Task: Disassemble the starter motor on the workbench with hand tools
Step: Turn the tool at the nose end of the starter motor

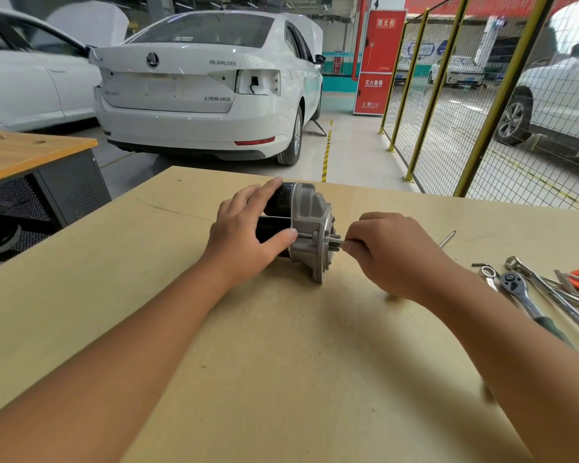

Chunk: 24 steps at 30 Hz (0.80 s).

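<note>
The pale matt plywood counter (281, 329) looks smooth. On it, the starter motor (301, 228) pairs glossy black cylinders with a dull grey cast-metal housing. At three o'clock, polished chrome steel wrenches (528, 292) gleam.

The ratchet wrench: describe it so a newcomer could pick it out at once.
Look to the right edge of the pale wooden workbench, where hand tools lie in a cluster. The ratchet wrench lies among the spanners. Alone among them, it has a round head with a dark centre and a dark grip.
</note>
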### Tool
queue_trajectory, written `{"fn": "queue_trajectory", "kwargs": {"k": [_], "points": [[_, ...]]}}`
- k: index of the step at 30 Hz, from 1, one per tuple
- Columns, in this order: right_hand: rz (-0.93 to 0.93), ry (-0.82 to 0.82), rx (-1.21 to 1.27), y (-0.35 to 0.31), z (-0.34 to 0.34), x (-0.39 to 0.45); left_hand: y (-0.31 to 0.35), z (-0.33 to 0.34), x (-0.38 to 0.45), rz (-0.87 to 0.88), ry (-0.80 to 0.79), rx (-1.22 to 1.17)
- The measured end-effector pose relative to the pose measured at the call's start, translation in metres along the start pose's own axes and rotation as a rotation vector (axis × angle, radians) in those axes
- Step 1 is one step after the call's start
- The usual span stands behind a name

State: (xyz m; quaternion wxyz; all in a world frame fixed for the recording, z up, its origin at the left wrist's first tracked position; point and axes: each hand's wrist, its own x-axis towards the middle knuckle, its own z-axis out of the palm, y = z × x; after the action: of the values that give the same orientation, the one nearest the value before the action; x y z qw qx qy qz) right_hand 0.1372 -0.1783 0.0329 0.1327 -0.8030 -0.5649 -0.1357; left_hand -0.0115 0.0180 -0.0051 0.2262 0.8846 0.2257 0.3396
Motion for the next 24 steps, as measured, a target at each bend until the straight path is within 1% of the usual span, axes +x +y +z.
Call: {"fn": "queue_trajectory", "kwargs": {"k": [4, 7, 15, 20, 24], "points": [[0.007, 0.079, -0.051, 0.0011, -0.0001, -0.0008, -0.0008, 0.0007, 0.0005, 0.003, 0.005, 0.006], [0.008, 0.088, -0.036, -0.0025, -0.0012, -0.0009, -0.0014, 0.0011, 0.0005, 0.004, 0.006, 0.008], [-0.009, 0.107, 0.166, -0.0043, -0.0044, -0.0005, -0.0034, 0.0023, -0.0004, 0.010, 0.010, 0.011], [-0.015, 0.056, 0.130, 0.0006, -0.0003, 0.0025, -0.0021, 0.0015, 0.0010, 0.007, 0.011, 0.011], [-0.020, 0.078, 0.046, -0.0012, 0.0008, 0.0015, -0.0023, 0.0017, 0.0006, 0.005, 0.012, 0.009]]}}
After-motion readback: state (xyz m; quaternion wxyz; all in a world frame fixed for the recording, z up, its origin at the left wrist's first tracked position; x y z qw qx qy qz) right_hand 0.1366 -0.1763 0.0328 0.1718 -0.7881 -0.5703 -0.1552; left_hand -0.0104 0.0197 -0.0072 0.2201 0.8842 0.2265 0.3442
